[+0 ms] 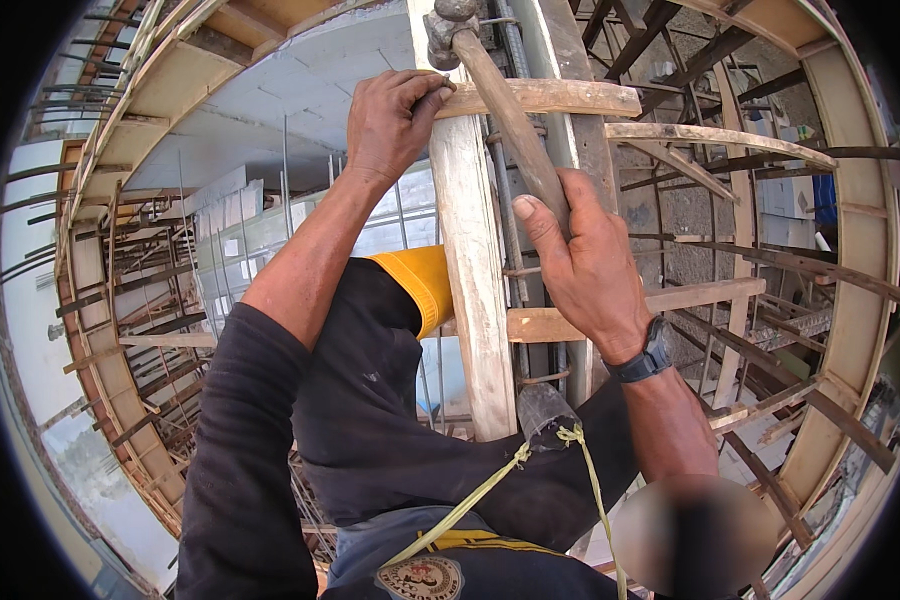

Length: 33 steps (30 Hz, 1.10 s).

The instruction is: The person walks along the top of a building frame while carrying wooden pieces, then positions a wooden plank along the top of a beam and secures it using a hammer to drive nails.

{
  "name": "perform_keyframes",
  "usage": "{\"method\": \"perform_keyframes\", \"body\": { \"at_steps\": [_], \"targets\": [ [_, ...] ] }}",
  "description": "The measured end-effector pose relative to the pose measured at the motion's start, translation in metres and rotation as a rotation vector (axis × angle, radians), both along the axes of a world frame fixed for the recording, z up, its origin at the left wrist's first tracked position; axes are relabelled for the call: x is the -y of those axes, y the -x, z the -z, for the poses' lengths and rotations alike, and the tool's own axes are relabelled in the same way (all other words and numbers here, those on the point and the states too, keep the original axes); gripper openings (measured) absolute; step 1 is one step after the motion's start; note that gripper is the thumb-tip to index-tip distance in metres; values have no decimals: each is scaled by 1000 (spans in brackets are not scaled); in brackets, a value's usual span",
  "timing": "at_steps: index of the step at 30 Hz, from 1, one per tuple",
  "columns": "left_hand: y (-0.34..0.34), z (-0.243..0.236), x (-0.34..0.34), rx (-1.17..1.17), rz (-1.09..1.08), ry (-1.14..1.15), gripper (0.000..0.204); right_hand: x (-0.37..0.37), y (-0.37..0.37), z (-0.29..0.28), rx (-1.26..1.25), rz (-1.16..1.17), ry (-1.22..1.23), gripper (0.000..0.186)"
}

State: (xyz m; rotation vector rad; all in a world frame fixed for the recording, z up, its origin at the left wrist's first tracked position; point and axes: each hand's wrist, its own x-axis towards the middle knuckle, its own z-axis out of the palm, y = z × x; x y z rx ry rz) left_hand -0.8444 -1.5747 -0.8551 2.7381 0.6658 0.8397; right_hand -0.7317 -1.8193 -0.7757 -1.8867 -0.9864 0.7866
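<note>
My right hand [592, 275], with a dark watch on its wrist, is wrapped round the wooden handle of a hammer [508, 120]. The metal hammer head is at the top, just beyond my left hand [385, 128]. That hand's fingers are pinched together at the left end of a short wooden crosspiece [570, 97]; a small dark tip shows there, too small to name. The crosspiece lies across a pale upright-edged board [478, 310] and a second board [570, 150]. Steel bars run in the gap between them.
A lower wooden crosspiece [705, 294] spans the same boards. A dark pouch-like container [547, 415] hangs on yellow string before my body. My legs straddle the boards. Timber props and beams [755, 255] fill the drop at right; curved formwork [120, 390] with protruding steel bars stands at left.
</note>
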Motion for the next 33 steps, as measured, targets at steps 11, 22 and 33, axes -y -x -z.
{"method": "perform_keyframes", "body": {
  "at_steps": [11, 22, 33],
  "targets": [
    [4, -7, 2, -56, 5, 63, 20, -2, -6, -10, 9, -60, 67, 34],
    [-3, -27, -23, -651, -34, 102, 71, 53, -3, 32, -417, 350, 24, 39],
    [-6, -40, -27, -775, -37, 302, 76, 107, -152, 39, -868, 655, 119, 33]
  ]
}}
